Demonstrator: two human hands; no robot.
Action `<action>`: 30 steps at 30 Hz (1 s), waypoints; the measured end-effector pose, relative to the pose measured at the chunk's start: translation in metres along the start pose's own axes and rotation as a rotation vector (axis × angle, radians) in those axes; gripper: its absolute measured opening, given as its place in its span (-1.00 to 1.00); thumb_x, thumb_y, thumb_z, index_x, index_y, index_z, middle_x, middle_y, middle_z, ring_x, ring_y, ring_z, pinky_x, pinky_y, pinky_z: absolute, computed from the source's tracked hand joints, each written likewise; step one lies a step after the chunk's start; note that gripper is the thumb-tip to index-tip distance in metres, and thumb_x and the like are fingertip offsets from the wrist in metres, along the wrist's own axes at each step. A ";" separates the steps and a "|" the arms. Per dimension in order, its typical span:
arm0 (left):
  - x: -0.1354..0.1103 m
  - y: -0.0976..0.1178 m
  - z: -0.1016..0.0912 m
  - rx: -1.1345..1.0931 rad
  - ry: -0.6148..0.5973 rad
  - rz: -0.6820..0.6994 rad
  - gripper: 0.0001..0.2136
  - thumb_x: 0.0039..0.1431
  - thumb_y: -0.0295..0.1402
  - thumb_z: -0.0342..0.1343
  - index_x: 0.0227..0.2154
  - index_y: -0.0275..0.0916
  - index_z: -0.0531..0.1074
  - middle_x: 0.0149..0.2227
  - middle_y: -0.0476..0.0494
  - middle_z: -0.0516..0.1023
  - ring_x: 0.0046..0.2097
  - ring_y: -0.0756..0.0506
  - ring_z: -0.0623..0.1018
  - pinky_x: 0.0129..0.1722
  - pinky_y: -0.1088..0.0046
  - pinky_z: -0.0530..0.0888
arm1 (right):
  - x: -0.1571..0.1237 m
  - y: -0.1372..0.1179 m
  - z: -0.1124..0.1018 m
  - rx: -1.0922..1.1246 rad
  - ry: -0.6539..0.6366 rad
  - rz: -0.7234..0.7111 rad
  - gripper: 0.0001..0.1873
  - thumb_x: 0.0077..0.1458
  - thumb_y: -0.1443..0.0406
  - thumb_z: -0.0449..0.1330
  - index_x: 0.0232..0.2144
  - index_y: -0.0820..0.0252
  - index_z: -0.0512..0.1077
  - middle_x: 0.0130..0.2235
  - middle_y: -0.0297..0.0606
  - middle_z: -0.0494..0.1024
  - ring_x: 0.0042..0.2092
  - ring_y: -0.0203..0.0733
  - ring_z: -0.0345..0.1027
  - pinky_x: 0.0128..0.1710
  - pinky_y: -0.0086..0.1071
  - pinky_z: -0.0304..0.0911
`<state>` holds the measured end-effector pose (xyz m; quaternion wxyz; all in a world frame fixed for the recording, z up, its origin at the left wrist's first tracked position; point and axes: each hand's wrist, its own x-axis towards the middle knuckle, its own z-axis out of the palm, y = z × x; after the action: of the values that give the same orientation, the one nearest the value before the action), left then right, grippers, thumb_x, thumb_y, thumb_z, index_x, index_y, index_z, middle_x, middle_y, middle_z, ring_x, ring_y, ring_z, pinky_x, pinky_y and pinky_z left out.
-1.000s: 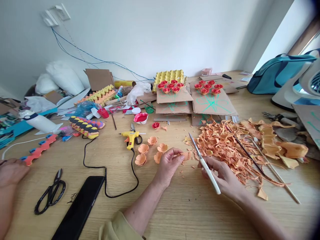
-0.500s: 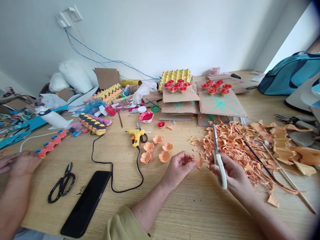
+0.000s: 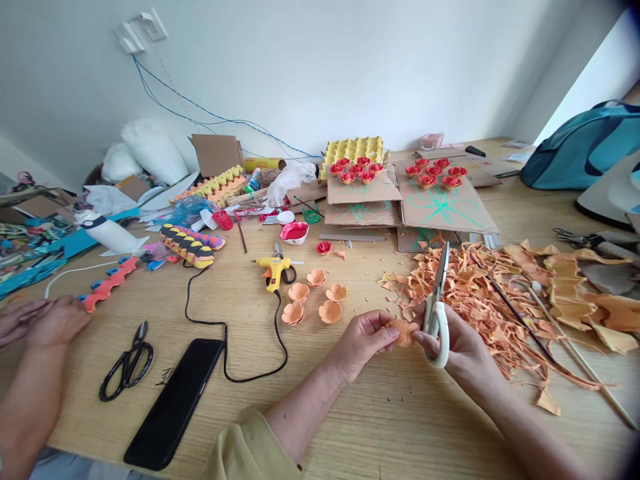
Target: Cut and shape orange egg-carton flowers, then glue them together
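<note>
Between finger and thumb, my left hand (image 3: 367,343) pinches a small orange egg-carton piece (image 3: 404,333). White-handled scissors (image 3: 438,307) are in my right hand (image 3: 457,343), blades pointing up and away from me. The thumb and fingertips of that hand also touch the right edge of the piece. Just beyond lies a heap of orange carton scraps (image 3: 475,300). Several cut orange petal cups (image 3: 330,311) stand on the table left of my hands, near a single red flower (image 3: 324,247).
A yellow glue gun (image 3: 273,272) with a black cord lies mid-table. Black scissors (image 3: 127,363) and a phone (image 3: 175,403) are front left. Another person's hands (image 3: 50,320) rest at far left. Red flowers stand on cardboard (image 3: 450,213) behind; a wooden stick (image 3: 575,353) lies right.
My hands have come together. The right fingers now touch the orange piece, which has turned its broader side towards me. The scissors remain in my right hand.
</note>
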<state>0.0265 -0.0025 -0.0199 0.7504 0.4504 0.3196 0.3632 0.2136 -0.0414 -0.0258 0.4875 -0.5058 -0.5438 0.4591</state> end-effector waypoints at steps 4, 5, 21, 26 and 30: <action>0.001 0.004 -0.003 0.039 0.085 0.059 -0.68 0.00 -0.14 0.34 -0.41 -0.29 0.42 -0.51 0.04 0.40 -0.49 0.09 0.30 -0.46 0.54 0.20 | 0.002 -0.001 -0.007 -0.154 0.019 -0.071 -0.68 0.14 0.09 0.26 -0.12 0.04 0.33 -0.19 -0.29 0.45 -0.19 -0.15 0.34 -0.23 -0.36 0.29; 0.001 0.004 -0.004 0.038 0.113 0.081 -0.69 0.01 -0.15 0.34 -0.41 -0.29 0.42 -0.52 0.06 0.38 -0.49 0.09 0.30 -0.45 0.54 0.21 | 0.003 -0.002 -0.009 -0.222 0.016 -0.088 -0.72 0.16 0.10 0.24 -0.15 0.06 0.33 -0.21 -0.29 0.45 -0.19 -0.14 0.34 -0.23 -0.34 0.28; 0.007 0.007 -0.012 0.027 0.342 0.272 -0.74 -0.02 -0.24 0.37 -0.35 -0.27 0.49 -0.43 0.04 0.46 -0.49 0.12 0.31 -0.46 0.56 0.26 | 0.006 -0.008 -0.011 -0.965 -0.155 -0.402 -0.86 0.15 0.23 0.18 -0.38 0.10 0.28 -0.42 -0.36 0.44 -0.36 -0.17 0.28 -0.19 -0.24 0.07; 0.006 0.006 -0.014 0.048 0.305 0.273 -0.78 0.09 -0.21 0.30 -0.37 -0.27 0.47 -0.45 0.04 0.42 -0.49 0.11 0.31 -0.46 0.56 0.26 | 0.006 -0.011 -0.011 -1.004 -0.130 -0.442 -0.88 0.16 0.23 0.18 -0.35 0.10 0.30 -0.40 -0.34 0.48 -0.35 -0.16 0.32 -0.16 -0.23 0.06; 0.005 0.008 -0.014 0.061 0.301 0.270 -0.76 0.06 -0.19 0.32 -0.38 -0.27 0.48 -0.43 0.01 0.45 -0.48 0.11 0.30 -0.45 0.55 0.26 | 0.005 -0.012 -0.011 -1.021 -0.122 -0.457 -0.88 0.15 0.24 0.18 -0.37 0.10 0.30 -0.40 -0.34 0.48 -0.36 -0.16 0.32 -0.16 -0.23 0.06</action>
<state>0.0159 0.0109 -0.0193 0.6247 0.4525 0.3756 0.5138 0.2229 -0.0367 -0.0128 0.2355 -0.5195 -0.8199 0.0490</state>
